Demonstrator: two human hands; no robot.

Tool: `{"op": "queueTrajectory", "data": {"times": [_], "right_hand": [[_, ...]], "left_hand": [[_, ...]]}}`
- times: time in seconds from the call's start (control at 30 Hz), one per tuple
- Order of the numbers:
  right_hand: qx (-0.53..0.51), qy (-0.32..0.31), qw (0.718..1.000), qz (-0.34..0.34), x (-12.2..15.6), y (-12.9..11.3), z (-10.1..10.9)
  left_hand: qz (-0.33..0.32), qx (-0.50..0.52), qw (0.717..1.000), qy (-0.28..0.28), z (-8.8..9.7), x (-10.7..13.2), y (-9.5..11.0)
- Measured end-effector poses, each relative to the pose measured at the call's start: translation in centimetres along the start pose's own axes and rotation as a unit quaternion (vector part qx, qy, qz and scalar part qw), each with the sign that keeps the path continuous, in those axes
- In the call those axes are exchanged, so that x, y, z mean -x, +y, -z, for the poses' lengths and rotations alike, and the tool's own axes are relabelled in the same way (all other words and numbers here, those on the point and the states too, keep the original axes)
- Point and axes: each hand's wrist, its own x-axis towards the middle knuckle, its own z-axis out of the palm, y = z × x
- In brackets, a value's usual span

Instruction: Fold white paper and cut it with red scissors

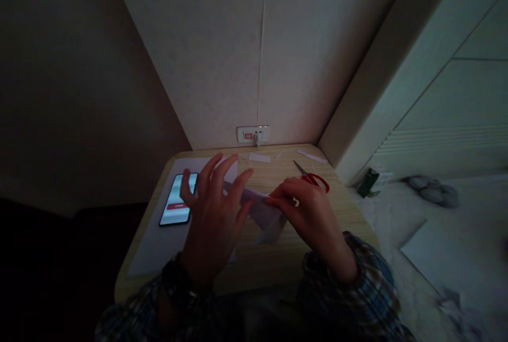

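A folded piece of white paper (pixel 268 217) is held above the small wooden table. My right hand (pixel 305 207) pinches its upper edge between thumb and fingers. My left hand (pixel 214 215) is at the paper's left side, fingers spread and stretched out. The thumb and index fingertips are apart, close to the paper; whether they touch it I cannot tell. Behind my right hand lie scissors (pixel 320 181) with red handles, blades pointing to the back left. A lit phone (pixel 178 200) rests on a white sheet (pixel 153 246), left of my left hand.
Paper scraps (pixel 259 158) and a thin strip (pixel 312 156) lie along the back of the wooden table (pixel 341 199). A wall socket (pixel 253 134) with a plug is just behind. On the floor at right are a green and white box (pixel 369 183), grey slippers (pixel 432 191) and a white sheet (pixel 440 254).
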Motion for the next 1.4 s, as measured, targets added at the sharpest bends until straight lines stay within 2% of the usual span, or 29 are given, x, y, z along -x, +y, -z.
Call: {"op": "queueTrajectory", "data": {"times": [0.1,0.17,0.4,0.63,0.83,1.03,1.23,1.4], "right_hand": [[0.009,-0.013,1.000,0.010,0.2,0.0,-0.1],[0.013,-0.014,1.000,0.019,0.4,0.0,-0.1],[0.001,0.028,0.998,0.054,0.7,-0.3,0.2],[0.009,0.008,0.996,0.084,0.4,-0.2,0.5],[0.012,0.025,0.998,0.065,0.2,0.0,0.4],[0.021,-0.007,0.999,0.041,0.3,-0.2,0.2],[-0.063,0.033,0.997,0.030,0.4,-0.5,0.2],[-0.083,0.068,0.994,0.011,0.5,-0.8,0.4]], "left_hand": [[-0.035,0.069,0.996,-0.040,-0.5,-0.3,-0.2],[-0.037,0.109,0.992,-0.050,-0.6,-0.4,-0.5],[0.019,0.209,0.977,-0.034,-0.1,-0.5,-1.5],[0.076,0.233,0.966,-0.086,0.2,-0.2,-1.7],[0.089,0.217,0.965,-0.118,0.5,0.1,-2.0],[0.075,0.254,0.951,-0.160,0.1,-0.6,-1.2],[0.110,0.298,0.938,-0.136,-0.2,-1.0,-0.2],[0.153,0.344,0.917,-0.133,-0.1,-1.1,0.1]]}}
